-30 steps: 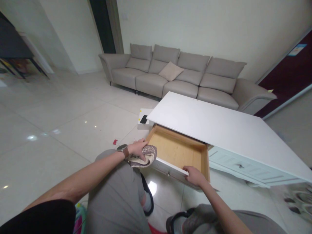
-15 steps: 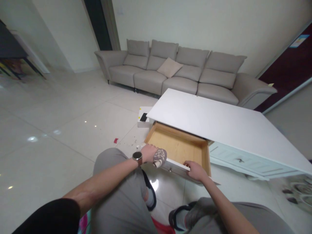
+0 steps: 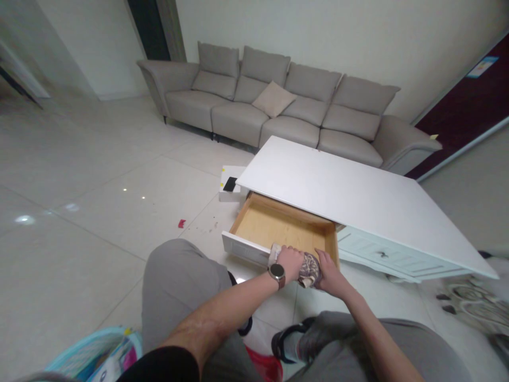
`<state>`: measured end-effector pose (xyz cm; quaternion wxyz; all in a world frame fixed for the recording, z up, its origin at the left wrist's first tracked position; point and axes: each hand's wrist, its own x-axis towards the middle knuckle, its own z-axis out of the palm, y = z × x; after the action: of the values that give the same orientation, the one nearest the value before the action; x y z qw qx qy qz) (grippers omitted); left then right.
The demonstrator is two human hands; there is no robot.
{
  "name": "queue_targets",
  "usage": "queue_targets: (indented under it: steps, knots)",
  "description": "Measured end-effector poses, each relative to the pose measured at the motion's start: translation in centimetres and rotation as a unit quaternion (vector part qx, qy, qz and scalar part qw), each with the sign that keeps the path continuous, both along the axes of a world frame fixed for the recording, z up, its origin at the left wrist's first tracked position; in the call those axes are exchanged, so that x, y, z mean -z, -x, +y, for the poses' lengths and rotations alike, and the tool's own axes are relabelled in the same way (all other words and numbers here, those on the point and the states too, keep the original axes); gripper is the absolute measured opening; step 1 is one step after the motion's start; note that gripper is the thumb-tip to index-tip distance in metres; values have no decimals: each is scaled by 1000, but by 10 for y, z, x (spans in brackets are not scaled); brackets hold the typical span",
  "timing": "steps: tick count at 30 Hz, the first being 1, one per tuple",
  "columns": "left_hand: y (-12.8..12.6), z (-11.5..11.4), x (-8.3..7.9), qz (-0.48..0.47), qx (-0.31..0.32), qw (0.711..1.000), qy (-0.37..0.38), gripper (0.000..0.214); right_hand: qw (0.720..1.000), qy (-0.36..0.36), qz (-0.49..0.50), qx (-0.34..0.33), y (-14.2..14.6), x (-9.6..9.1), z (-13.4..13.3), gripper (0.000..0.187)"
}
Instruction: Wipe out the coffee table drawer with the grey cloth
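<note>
A wooden drawer [image 3: 278, 225] stands pulled out from a low white table [image 3: 345, 196]. My left hand [image 3: 291, 263], with a watch on the wrist, is closed on a patterned brown cloth [image 3: 308, 269] pressed on the drawer's white front edge [image 3: 244, 248]. My right hand [image 3: 332, 271] rests on that same front edge just right of the cloth, fingers curled over the rim near the drawer's right corner. The inside of the drawer shows bare wood.
A grey sofa [image 3: 278, 103] with a beige cushion [image 3: 273, 98] runs along the back wall. A small white box with a dark phone [image 3: 229, 184] sits on the tiled floor left of the table. A light blue basket [image 3: 95, 355] lies at bottom left. A patterned rug [image 3: 473, 305] lies at right.
My left hand has slid the cloth rightward along the drawer's front edge, from its left corner to beside my right hand. The view has shifted slightly downward.
</note>
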<state>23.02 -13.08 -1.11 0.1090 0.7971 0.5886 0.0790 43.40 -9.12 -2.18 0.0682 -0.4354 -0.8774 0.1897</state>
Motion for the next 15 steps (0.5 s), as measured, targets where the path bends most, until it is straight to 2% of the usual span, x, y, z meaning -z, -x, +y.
queue_targets:
  steps: [2, 3, 6, 8, 10, 13, 15]
  knots:
    - [-6, 3, 1, -2, -7, 1000, -15, 47, 1000, -12, 13, -13, 2, -13, -2, 113]
    - [-7, 4, 1, -2, -9, 1000, -20, 51, 1000, -10, 13, -17, 8, -21, -4, 109]
    - [-1, 10, -5, -14, 13, 1000, -8, 65, 1000, 14, -17, -17, 38, -39, -12, 85]
    - [19, 16, -13, -37, 56, 997, 26, 74, 998, -1, -69, -12, 61, -43, -18, 78]
    - [55, 24, -22, -48, 87, 992, 76, 80, 989, -49, -137, 1, 80, -40, -25, 80]
    - [131, 34, -31, -23, 114, 981, 156, 74, 973, -118, -198, 16, 100, -29, -33, 77]
    - [182, 38, -32, 27, 53, 980, 189, 78, 970, -141, -198, 8, 115, -23, -37, 70]
